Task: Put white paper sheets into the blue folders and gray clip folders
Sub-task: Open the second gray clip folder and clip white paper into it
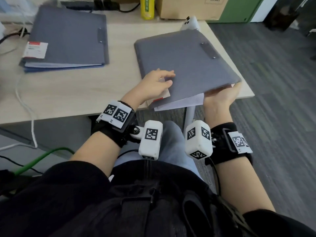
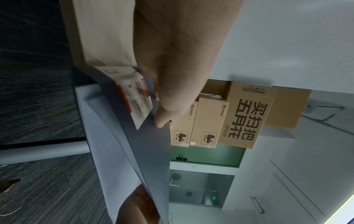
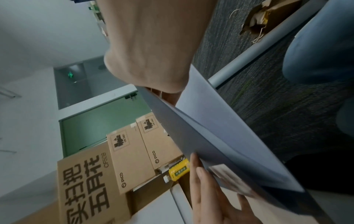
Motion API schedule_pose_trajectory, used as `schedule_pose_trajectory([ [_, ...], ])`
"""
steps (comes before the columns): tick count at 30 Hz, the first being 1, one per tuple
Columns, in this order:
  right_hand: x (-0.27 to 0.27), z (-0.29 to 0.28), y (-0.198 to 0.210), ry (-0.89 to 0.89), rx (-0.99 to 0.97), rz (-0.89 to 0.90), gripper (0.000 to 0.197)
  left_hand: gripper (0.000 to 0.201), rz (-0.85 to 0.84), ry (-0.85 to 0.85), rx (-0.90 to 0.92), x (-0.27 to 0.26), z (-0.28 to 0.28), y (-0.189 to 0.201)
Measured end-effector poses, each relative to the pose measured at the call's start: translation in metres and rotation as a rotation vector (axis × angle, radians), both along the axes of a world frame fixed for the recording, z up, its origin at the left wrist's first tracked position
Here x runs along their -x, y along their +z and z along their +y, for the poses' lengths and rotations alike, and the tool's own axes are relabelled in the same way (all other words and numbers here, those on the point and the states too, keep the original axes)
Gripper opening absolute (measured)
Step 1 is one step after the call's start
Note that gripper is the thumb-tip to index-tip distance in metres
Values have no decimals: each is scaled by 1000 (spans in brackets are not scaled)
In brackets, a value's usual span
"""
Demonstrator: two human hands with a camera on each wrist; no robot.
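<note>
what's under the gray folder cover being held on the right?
Under the gray folder cover, white paper pokes out at the near edge, and the right hand reaches beneath its corner. The covered part of the sheet, and any clip, is hidden.

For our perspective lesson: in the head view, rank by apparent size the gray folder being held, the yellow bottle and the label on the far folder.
1. Gray folder, clearly largest.
2. Yellow bottle and label look alike; the bottle is cut off, so unranked.

Two gray clip folders (image 1: 186, 60) (image 1: 68, 36), three cardboard boxes (image 2: 247, 115) (image 2: 209, 122) (image 2: 182, 125), one yellow bottle (image 1: 147, 7)
</note>
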State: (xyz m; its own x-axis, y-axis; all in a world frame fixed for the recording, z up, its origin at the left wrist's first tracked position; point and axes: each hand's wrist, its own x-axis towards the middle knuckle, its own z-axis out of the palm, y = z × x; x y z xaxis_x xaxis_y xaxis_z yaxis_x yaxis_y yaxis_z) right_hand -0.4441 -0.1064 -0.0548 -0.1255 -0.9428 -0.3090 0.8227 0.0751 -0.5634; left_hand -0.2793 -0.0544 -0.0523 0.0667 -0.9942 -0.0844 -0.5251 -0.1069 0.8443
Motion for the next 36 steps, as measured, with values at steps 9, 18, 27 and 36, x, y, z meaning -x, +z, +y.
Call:
schedule_pose_trajectory([
  [9, 23, -13, -18, -196, -95, 516, 15, 29, 51, 274, 119, 6, -12, -14],
  [18, 34, -23, -33, -187, -30, 1263, 32, 48, -461, 573, -144, -14, -10, -24],
  [27, 30, -32, -25, 235, -5, 1893, 44, 31, -37, 748, -99, -16, -17, -31],
  [36, 13, -29, -17, 339, -50, 1889, 53, 14, 504, 680, -7, -22, -1, -12],
])
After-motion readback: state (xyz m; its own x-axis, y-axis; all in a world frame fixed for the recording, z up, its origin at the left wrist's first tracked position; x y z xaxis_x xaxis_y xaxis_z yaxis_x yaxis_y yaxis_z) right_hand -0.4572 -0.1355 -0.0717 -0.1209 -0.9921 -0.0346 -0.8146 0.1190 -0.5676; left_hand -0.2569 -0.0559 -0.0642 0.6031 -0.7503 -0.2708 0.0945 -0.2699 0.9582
